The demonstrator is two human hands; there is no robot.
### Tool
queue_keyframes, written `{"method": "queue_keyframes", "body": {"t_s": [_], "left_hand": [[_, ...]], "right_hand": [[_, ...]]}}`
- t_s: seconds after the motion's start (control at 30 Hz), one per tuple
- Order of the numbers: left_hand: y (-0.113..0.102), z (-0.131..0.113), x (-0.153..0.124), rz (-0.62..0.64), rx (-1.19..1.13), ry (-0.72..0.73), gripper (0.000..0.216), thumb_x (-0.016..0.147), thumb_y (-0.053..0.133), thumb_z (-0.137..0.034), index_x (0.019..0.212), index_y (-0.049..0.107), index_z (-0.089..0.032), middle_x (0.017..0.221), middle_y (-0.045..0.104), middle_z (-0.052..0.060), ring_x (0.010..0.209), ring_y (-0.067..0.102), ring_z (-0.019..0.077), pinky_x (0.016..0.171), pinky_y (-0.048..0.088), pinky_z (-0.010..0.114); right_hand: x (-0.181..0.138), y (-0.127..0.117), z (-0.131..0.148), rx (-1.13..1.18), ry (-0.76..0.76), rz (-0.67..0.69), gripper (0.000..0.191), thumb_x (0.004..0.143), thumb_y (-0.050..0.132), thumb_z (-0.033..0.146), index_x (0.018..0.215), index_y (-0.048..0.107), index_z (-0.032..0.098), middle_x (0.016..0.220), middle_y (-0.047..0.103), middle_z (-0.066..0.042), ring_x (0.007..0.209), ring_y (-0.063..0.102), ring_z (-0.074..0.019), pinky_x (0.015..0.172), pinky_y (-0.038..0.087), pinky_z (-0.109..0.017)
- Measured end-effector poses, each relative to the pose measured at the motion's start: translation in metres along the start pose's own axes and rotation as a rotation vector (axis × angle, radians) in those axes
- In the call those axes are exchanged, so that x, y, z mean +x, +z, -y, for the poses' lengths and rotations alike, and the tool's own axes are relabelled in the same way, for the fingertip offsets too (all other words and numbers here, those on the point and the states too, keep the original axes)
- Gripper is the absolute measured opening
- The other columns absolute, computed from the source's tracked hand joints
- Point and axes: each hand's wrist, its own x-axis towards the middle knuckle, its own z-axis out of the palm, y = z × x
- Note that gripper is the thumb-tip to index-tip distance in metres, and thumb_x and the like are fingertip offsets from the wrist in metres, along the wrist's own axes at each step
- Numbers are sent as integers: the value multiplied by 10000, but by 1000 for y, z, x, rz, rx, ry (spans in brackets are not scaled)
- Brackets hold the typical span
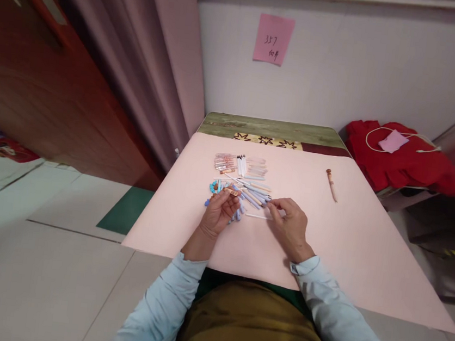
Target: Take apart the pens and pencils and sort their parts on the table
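1 brown piece (232, 192) pinched btwn L hand (218, 211) fingertips; R hand (290, 222) by pens (253, 196), grip unclear.

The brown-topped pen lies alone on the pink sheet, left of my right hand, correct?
Not left: in the head view, the brown-topped pen lies alone on the pink sheet, to the right of your right hand.

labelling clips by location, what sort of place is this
Looks like an indoor room, perhaps in a home: a mauve curtain, a wooden door and a tiled floor suggest it.
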Motion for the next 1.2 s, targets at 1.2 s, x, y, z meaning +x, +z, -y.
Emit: {"method": "queue_keyframes", "body": {"t_s": [1.2], "left_hand": [[17, -11, 38, -39, -275, 95, 337, 1048, 355, -215, 850, 615, -132, 777, 678, 11, 619, 632, 29, 617, 531, 123]], "right_hand": [[42, 49, 21, -296, -483, 406, 209, 981, 533, 265, 962, 741, 248, 866, 661, -49, 855, 553, -189, 749, 297, -325]]}}
